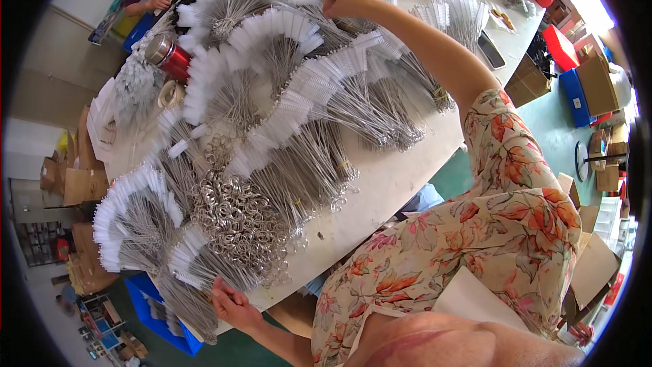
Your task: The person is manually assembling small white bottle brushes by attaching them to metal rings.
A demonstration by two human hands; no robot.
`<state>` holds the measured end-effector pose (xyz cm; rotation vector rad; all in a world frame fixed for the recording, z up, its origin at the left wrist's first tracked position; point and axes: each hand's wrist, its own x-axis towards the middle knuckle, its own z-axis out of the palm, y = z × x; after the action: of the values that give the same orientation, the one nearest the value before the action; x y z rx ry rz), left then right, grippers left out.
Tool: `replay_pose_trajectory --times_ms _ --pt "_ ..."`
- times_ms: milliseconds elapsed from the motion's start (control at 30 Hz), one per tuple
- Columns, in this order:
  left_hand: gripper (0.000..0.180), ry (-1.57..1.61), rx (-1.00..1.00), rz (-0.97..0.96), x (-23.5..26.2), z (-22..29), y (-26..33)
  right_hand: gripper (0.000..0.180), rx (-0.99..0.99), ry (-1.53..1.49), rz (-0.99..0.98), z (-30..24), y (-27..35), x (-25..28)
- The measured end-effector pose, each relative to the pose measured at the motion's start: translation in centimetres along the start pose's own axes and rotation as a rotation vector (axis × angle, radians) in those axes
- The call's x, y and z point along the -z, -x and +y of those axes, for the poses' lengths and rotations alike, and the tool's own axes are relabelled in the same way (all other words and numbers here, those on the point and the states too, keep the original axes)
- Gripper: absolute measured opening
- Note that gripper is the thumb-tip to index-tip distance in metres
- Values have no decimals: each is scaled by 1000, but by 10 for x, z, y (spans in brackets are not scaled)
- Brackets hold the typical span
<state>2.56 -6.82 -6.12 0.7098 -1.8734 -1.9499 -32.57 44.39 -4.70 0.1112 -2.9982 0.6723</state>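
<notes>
Loads of wire-stemmed bristle brushes [299, 98] are piled on the table [370, 190], probably light and springy, best gripped mid-stem; left hand [234, 304] is half-curled, right hand [345, 1] fisted, whether anything's held can't be told

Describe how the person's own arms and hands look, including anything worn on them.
Loose cream fabric sleeves printed with orange-red leaves leave the visible forearms bare. The left hand and right hand are ungloved, with no watch or bracelet visible.

Glossy metal rings [238, 221] gleam at eight o'clock beside metal-stemmed brushes [288, 177] on a smooth, matt table [384, 194]; a glossy flask [176, 61] shines at ten o'clock.
</notes>
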Motion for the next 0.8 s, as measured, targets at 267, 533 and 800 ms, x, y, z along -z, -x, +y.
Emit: replay_pose_trajectory --times_ms 267,533,800 --pt "29 46 14 -52 12 -1 11 24 -77 5 -106 6 -2 -8" --pt "27 223 -7 -193 -17 -21 11 24 -7 116 353 -20 4 29" --pt "25 166 -204 -462 -100 29 20 25 393 -771 -244 -187 130 7"
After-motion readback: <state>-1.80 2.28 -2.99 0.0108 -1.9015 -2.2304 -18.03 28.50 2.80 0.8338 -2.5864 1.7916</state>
